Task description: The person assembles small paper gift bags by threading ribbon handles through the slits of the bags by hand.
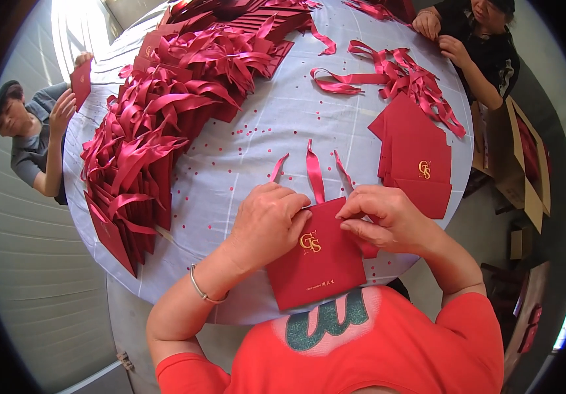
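A flat red paper gift bag [319, 266] with gold lettering lies at the table's near edge, close to my body. My left hand [264, 220] grips its upper left corner between thumb and fingers. At the upper right corner, my right hand [388, 218] pinches the bag's top edge; its fingertips partly hide what is between them. A pink-red satin ribbon [314, 172] rises from behind the middle of the top edge. Two more ribbon ends show beyond my hands, one on each side. Some red material also shows below my right hand.
A big heap of finished-looking red bags with ribbon handles [158, 111] covers the table's left. Flat red bags [421, 148] and loose ribbons [414, 82] lie at right. Small red paper dots dot the white cloth [256, 164]. Two people work across the table; a cardboard box [509, 164] stands right.
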Demonstrator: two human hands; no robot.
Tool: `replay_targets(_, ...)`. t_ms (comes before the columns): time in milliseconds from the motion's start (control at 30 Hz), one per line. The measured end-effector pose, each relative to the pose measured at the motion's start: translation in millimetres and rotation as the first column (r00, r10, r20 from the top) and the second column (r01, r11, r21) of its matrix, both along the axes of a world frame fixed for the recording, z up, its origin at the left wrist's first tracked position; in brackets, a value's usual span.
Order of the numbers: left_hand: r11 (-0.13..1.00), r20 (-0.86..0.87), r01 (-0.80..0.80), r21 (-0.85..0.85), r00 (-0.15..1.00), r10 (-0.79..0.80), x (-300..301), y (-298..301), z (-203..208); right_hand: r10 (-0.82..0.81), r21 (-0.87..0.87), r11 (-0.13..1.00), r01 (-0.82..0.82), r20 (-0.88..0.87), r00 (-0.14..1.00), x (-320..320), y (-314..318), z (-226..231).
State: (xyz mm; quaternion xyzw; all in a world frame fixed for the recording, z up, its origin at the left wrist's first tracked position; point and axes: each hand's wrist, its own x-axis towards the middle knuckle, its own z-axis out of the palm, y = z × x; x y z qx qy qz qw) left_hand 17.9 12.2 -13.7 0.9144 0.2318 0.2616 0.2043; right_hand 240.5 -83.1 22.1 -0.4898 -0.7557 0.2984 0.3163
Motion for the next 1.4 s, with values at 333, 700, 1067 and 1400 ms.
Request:
replay_targets(333, 0.997, -0.006, -0.07, -0.037, 0.998, 0.07, 0, -12, 6, -0.093, -0.015, 0.996, 0.092, -0.067, 0.993, -13, -9, -31)
replay_targets(700, 0.942, -0.088, -0.136, -0.308, 0.989, 0.115, 1, -13, 10, -0.218, 0.012, 0.975, 0.222, -0.127, 0.968, -18, -9, -31)
replay_targets(1067, 0.959, -0.025, -0.077, -0.272, 0.997, 0.073, 3, -14, 5, -0.26, 0.073, 0.963, 0.261, -0.012, 0.965, -28, -6, -26)
replay_targets(1400, 0.977, 0.054, -0.022, -0.211, 0.998, 0.034, 1, -15, 3, -0.335, 0.099, 0.94, 0.326, 0.098, 0.937, -46, -7, -22)
